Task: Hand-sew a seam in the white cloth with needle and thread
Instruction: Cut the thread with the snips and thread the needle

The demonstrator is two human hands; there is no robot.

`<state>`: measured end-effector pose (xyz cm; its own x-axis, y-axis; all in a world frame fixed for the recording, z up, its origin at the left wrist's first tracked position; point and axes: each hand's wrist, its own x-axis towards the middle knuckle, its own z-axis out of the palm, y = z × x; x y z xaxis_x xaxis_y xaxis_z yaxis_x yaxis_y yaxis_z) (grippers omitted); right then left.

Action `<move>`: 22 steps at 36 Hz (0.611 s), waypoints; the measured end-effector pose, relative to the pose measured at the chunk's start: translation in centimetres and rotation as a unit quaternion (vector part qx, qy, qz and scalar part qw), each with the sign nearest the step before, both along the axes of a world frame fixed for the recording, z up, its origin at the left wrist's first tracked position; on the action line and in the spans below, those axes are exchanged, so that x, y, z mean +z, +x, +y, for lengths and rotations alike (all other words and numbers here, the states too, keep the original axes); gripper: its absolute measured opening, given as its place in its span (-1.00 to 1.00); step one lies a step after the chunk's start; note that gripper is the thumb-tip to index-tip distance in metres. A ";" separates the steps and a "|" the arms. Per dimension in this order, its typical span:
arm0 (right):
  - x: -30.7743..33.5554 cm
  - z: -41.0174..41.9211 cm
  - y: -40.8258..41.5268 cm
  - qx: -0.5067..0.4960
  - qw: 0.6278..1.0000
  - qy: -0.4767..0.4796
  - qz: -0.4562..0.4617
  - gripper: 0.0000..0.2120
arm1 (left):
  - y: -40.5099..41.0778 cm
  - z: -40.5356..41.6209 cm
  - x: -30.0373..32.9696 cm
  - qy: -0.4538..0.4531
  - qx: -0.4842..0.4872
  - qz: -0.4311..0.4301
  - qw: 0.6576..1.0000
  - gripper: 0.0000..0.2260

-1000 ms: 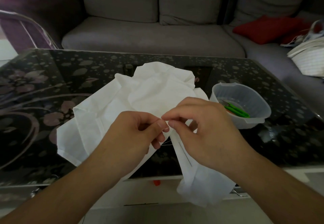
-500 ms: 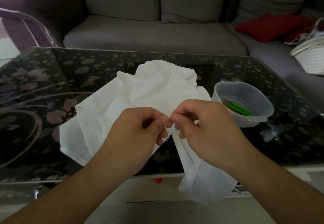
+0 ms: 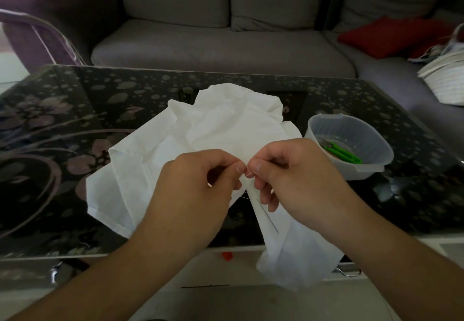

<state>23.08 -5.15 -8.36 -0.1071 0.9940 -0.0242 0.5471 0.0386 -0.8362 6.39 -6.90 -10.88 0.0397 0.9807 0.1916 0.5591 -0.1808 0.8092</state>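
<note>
Grey sofa cushions [image 3: 226, 51] fill the background, with a red pillow [image 3: 391, 35] at the right end. In front stands a dark glass desk [image 3: 62, 144] printed with pale flowers and spots.

On the desk lies the white cloth [image 3: 200, 142], rumpled into loose folds; its near right corner hangs over the front edge of the desk towards the person. To the right of the cloth, close beside it, sits a translucent plastic tub [image 3: 351, 129] holding green-handled thread snips [image 3: 342, 154].

Both hands meet above the near edge of the cloth. The left hand [image 3: 193, 185] has its fingers curled, thumb and forefinger pinching a fold of the cloth. The right hand [image 3: 298, 177] is curled the same way, its thumb tip almost touching the left thumb, and it pinches something fine at the fold. A short loop of pale thread [image 3: 247, 176] shows between the two thumbs. Whether the needle itself is in that pinch cannot be told.

On the hanging flap below the right hand runs a thin dark slanting line [image 3: 267, 216]; it may be a marked sewing line or a stretch of stitching, and the view does not settle which.

As a judgement, the seam looks to be early or midway: cloth and thread are in hand at one point of the fold, no long run of clear stitches is visible, and the knotting and snipping of the thread remain to be done.
</note>
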 end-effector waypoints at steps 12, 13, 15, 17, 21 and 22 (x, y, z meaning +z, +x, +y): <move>-0.2 0.1 0.0 -0.013 1.000 -0.008 -0.012 -0.73 | 0.4 0.0 -0.4 0.012 0.002 -0.003 1.000 -0.87; -0.3 0.1 0.0 -0.011 1.000 -0.006 -0.014 -0.74 | 0.4 0.0 -0.4 0.010 0.002 -0.005 1.000 -0.87; -0.4 0.1 0.0 -0.008 1.000 -0.005 -0.013 -0.74 | 0.4 -0.1 -0.5 0.000 0.004 -0.017 1.000 -0.86; -0.6 0.1 0.1 -0.002 1.000 0.010 -0.022 -0.75 | 0.4 -0.2 -0.4 -0.015 0.004 -0.044 0.999 -0.85; -0.7 0.2 0.2 0.012 0.998 0.042 -0.042 -0.76 | 0.5 0.0 0.0 -0.056 -0.007 -0.113 0.992 -0.83; -0.7 0.2 0.2 0.015 0.998 0.050 -0.047 -0.77 | 0.5 0.0 0.1 -0.065 -0.011 -0.122 0.990 -0.82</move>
